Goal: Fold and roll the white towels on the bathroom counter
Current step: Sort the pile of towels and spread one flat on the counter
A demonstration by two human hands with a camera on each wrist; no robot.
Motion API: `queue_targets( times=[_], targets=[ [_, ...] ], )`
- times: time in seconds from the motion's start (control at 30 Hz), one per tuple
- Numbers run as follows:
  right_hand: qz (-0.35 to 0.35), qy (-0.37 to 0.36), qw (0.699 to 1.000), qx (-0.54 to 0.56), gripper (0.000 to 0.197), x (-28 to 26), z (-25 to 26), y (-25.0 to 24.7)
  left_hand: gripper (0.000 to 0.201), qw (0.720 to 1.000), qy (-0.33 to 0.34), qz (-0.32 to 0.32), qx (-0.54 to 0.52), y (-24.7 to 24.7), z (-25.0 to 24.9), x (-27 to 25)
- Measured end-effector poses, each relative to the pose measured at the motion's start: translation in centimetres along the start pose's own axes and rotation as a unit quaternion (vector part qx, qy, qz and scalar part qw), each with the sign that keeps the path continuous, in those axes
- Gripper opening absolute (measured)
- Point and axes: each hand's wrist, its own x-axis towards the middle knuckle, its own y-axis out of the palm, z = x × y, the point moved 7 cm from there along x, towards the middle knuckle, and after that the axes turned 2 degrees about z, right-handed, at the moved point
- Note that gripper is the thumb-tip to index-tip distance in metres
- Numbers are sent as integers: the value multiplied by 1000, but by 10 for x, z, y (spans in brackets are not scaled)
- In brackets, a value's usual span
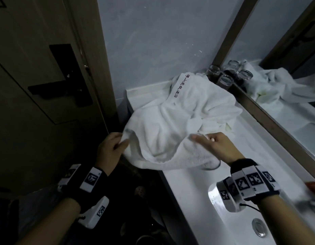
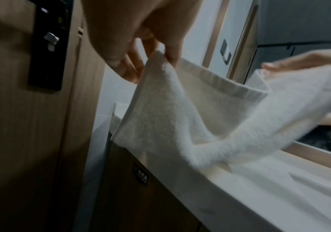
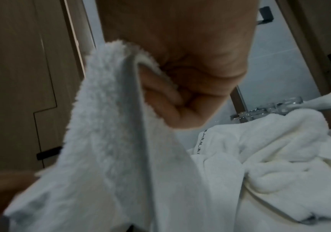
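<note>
A white towel (image 1: 170, 137) with dark embroidered lettering lies rumpled on the white counter (image 1: 188, 177), its near end lifted off the surface. My left hand (image 1: 116, 140) pinches the towel's left corner (image 2: 158, 62) beyond the counter's left end. My right hand (image 1: 209, 138) grips the opposite part of the hem (image 3: 132, 61) between thumb and curled fingers. The towel sags between both hands (image 2: 200, 133). More white towelling (image 3: 279, 157) is bunched further back on the counter.
Several drinking glasses (image 1: 222, 76) stand at the counter's far corner against the mirror (image 1: 286, 85). A sink basin (image 1: 241, 223) with a metal drain lies near right. A wooden door (image 1: 38, 76) with a black handle stands on the left.
</note>
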Motion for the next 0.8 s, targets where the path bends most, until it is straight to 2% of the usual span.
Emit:
queue_targets(
  times=[0.07, 0.17, 0.2, 0.27, 0.43, 0.53, 0.63, 0.7, 0.8],
  targets=[
    [36, -17, 999, -16, 57, -2, -3, 3, 30, 999, -26, 26, -39, 0, 4, 6],
    [49, -60, 997, 1, 15, -2, -5, -1, 22, 999, -17, 20, -45, 0, 2, 17],
    [43, -67, 997, 11, 9, -1, -7, -4, 20, 999, -16, 13, -39, 0, 1, 22],
    [20, -61, 998, 23, 15, 4, -15, -14, 21, 999, -24, -1, -43, -3, 1, 34],
    [-91, 7, 996, -11, 25, 34, -39, -46, 10, 996, -48, -37, -69, -13, 0, 77],
    [-101, 5, 995, -7, 28, 58, -38, -47, 13, 998, -52, -6, -18, -1, -7, 108],
    [-111, -28, 993, -8, 11, 86, -30, -43, 20, 998, -23, 33, 43, 19, -18, 141],
    [-116, -48, 992, -30, 12, 105, -21, -37, 21, 996, -17, 51, 73, 34, -22, 164],
    [-132, -56, 990, -8, 8, 135, -11, -30, 22, 990, -38, 69, 113, 61, -23, 194]
  ],
)
